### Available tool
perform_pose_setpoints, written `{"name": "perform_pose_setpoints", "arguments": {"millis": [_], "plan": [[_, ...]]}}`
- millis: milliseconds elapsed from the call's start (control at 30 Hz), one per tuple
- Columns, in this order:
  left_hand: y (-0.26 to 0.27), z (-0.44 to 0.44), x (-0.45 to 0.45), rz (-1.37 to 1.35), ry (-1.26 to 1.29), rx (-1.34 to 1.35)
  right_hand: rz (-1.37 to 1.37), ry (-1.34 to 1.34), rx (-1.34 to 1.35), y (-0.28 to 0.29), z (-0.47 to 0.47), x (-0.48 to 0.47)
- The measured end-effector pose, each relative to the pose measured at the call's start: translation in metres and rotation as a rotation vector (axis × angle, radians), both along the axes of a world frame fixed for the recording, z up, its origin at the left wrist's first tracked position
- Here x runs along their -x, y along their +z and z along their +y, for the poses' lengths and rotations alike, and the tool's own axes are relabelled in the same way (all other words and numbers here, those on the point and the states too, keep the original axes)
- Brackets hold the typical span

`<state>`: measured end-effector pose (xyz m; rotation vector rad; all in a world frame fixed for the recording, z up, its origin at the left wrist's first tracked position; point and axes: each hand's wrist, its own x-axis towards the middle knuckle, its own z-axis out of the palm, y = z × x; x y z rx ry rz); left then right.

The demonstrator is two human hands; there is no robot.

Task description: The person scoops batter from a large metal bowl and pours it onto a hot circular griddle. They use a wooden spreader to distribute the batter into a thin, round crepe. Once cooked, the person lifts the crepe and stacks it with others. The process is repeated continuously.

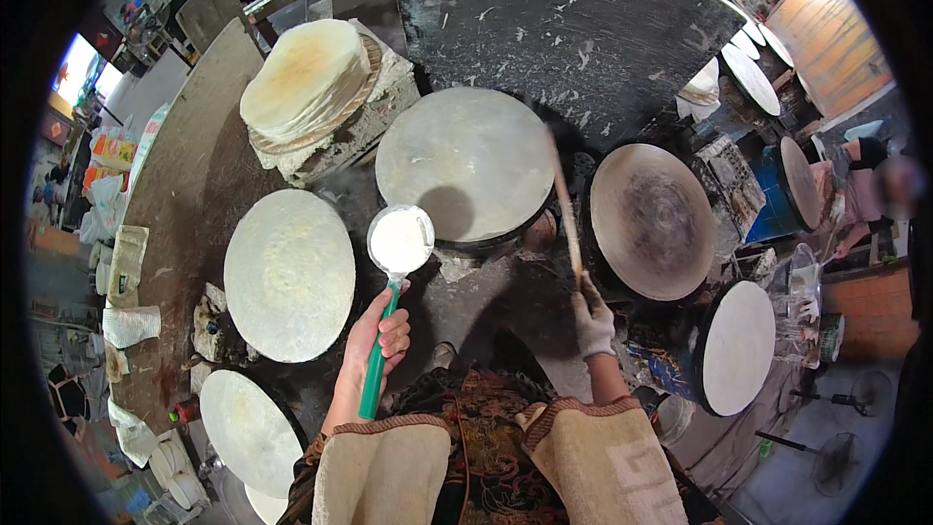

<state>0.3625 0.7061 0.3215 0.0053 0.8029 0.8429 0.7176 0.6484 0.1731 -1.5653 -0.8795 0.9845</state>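
My left hand (377, 339) is bare and closed around the green handle of a ladle (400, 240), whose round bowl holds white batter. The ladle's bowl is over the near left edge of a large round griddle (466, 153), and a round shadow falls on that griddle. My right hand (594, 317), in a pale glove, grips a thin wooden stick (567, 211) that reaches up past the griddle's right edge. A round griddle covered with a pale layer (290, 275) lies left of the ladle. A dark-centred griddle (652, 222) is right of the stick.
A stack of thin white flatbreads (306, 80) rests on a woven round mat at upper left. More round pale surfaces are at lower left (251, 430) and right (740, 348). A dark board (554, 29) stands beyond the griddles. Another person (864, 189) is at far right.
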Motion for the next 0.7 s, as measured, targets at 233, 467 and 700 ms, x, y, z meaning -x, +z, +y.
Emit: {"name": "perform_pose_setpoints", "arguments": {"millis": [233,467,700], "plan": [[0.005,-0.004,0.002,-0.062,-0.04,-0.045,-0.19,0.107,0.2,-0.047,-0.065,0.015],[0.011,-0.012,0.01,-0.07,-0.13,-0.016,-0.044,-0.079,0.126,0.003,-0.098,0.025],[0.01,-0.029,0.03,-0.037,-0.232,-0.013,-0.573,0.165,0.534,0.041,-0.086,0.042]]}}
